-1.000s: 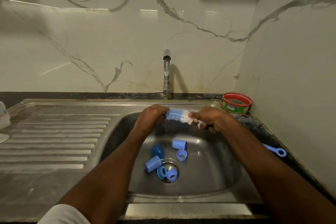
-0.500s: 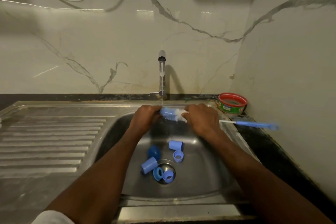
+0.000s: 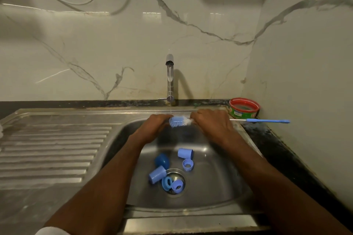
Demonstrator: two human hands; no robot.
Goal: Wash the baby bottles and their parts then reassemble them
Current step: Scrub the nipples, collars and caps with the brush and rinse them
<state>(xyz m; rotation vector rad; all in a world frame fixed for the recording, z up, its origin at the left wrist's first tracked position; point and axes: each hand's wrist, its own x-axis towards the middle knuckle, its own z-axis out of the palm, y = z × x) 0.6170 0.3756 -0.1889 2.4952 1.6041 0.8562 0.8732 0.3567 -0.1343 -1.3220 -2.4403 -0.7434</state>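
Brush head (image 3: 179, 121) now sits under the tap (image 3: 169, 78) stream, its wire handle (image 3: 267, 120) swung rightward since a second ago: rinsing precedes scrubbing. Left hand (image 3: 152, 129) pinches the soft bristle tip; right hand (image 3: 212, 125) grasps the stem. Smooth blue plastic caps and rings (image 3: 172, 171) lie below the tap, around the steel basin's drain (image 3: 174, 181).

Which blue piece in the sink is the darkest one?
The rounded dark blue plastic cap, left of the drain. The other pieces are pale blue.
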